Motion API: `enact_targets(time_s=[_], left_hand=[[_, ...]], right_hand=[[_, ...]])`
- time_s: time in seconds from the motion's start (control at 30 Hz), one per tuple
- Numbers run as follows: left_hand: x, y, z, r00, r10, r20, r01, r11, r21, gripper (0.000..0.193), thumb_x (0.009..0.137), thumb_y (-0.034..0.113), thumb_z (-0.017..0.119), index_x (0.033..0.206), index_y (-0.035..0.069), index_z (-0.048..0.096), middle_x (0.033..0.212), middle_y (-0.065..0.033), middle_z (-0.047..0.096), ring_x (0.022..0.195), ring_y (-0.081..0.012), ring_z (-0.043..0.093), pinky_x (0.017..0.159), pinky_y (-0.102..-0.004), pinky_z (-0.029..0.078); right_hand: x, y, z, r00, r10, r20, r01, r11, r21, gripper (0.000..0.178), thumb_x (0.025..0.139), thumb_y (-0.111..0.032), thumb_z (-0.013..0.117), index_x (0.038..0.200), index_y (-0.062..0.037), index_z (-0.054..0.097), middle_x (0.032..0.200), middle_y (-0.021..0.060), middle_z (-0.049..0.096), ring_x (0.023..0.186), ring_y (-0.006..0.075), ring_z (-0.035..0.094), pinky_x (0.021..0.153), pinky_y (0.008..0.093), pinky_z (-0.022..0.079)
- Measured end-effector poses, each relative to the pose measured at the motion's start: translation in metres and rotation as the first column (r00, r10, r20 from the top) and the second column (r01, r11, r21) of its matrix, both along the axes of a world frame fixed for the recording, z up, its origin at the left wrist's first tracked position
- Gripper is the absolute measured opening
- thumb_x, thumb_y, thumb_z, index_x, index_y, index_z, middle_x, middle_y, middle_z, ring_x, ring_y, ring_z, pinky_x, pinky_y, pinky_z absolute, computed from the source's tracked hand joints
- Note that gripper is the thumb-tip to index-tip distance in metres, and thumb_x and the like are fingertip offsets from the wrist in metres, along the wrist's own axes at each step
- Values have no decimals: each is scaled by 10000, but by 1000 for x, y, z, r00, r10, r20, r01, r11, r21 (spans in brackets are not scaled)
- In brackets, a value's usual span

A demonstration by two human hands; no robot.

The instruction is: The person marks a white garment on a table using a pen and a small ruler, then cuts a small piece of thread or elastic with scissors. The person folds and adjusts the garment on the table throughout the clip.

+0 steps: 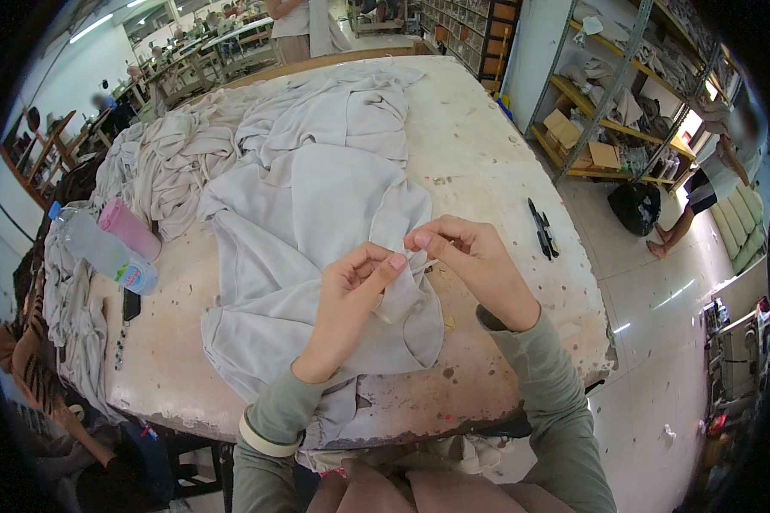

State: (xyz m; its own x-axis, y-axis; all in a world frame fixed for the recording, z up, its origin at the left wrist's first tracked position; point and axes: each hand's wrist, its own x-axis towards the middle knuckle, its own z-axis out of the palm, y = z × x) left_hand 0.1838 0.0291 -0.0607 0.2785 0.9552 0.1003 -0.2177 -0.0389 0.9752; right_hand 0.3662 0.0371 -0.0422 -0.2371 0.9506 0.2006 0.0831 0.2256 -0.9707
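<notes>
A light grey garment (308, 227) lies spread and rumpled on the worktable before me. My left hand (348, 295) is closed in a pinch, thumb against the fingers, on a bit of the garment near its right edge. Just beside it, my right hand (470, 256) also pinches the cloth between thumb and fingertips. Only a small pale piece of fabric shows between the two hands, slightly lifted from the rest. Whether a thread is there too is too small to tell.
Heaps of similar grey cloth (180, 158) cover the table's far left. A water bottle (103, 248) and a pink tumbler (130, 228) stand at left near a dark phone (132, 303). Black thread snips or pens (542, 229) lie right. A person (731, 154) is beyond the shelves (612, 94).
</notes>
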Motion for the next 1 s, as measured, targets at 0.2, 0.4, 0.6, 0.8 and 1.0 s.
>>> enact_targets(time_s=[0.2,0.4,0.6,0.8,1.0], left_hand=[[0,-1,0,999,-36,28,37,999,-28,142,919,170,633,896,31,645,721,62,562,633,5,412,555,-187,295],[3,-4,0,978,148,-148,-113,968,224,170,902,166,655,917,-3,655,827,-2,643,736,-46,545,686,-190,425],[1,-6,1,977,69,-202,-14,965,263,179,926,156,620,1015,1,628,856,-19,659,764,-51,578,701,-197,451],[-2,-5,8,935,-345,-74,338,936,-96,259,959,196,574,1113,-10,547,905,-55,693,797,-43,599,674,-191,460],[0,-7,14,943,-328,-50,318,936,-148,295,958,241,577,1115,-8,560,918,-62,697,788,-54,605,672,-201,463]], right_hand=[[-4,-1,1,996,-34,82,30,998,53,182,893,-166,637,963,-4,685,899,25,656,805,87,552,709,241,416],[-5,-5,7,985,-78,155,26,948,317,119,836,-120,671,921,-38,683,858,28,640,746,103,554,647,251,409],[-4,-7,9,974,-141,176,63,919,388,133,828,-139,674,918,-41,668,855,32,644,743,123,578,644,250,419],[5,6,6,983,-185,-12,185,974,131,168,879,-137,641,960,10,637,856,11,639,771,77,547,697,230,425],[11,6,12,981,-80,-179,81,997,0,192,899,-156,632,982,17,625,832,25,636,766,73,560,711,216,435]])
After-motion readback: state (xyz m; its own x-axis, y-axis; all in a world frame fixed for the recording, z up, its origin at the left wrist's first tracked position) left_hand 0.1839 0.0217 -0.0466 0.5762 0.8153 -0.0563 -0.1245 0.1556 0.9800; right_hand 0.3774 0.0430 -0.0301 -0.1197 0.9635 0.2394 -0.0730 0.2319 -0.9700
